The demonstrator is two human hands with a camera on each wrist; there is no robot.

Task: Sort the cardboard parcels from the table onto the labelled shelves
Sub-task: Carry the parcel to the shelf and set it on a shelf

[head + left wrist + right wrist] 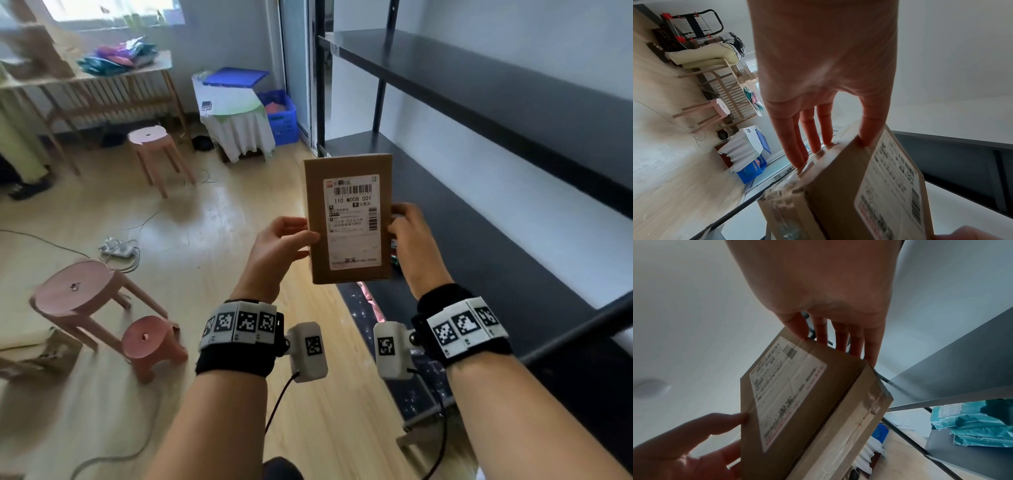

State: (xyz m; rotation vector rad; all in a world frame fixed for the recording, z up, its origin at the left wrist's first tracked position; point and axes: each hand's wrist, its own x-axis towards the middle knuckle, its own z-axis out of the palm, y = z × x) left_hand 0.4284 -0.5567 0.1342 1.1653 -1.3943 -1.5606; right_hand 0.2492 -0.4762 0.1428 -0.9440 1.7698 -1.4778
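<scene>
A dark shelving unit (479, 78) fills the right side of the head view, its black boards running from the upper middle of the frame down to the lower right, with a white wall behind them. In the right wrist view, teal plastic mailers (978, 423) lie stacked on one of its boards at the lower right of the frame. Pale wood flooring (212, 212) spreads across the left and centre of the head view. In the upper left stands a light wooden table (113, 73) with colourful bags heaped on it, and right of it a cloth-covered small table (236, 113) beside a blue plastic crate (282, 116). Three pink stools are scattered on the floor: a large one (77, 291) at the lower left, a smaller reddish one (147, 342) just beside it, and a third (150, 137) farther back. A white power strip (118, 248) with cables lies on the floor between them. At the centre of the head view, held upright in the air in front of the shelves, is the cardboard parcel (349, 219), a flat brown box with a white shipping label (352, 222) facing the camera, printed "110 M008 001". The left hand (274, 253) grasps its left edge, thumb on the front and fingers (812, 129) behind, while the right hand (414, 240) grasps its right edge, thumb on the front.
</scene>
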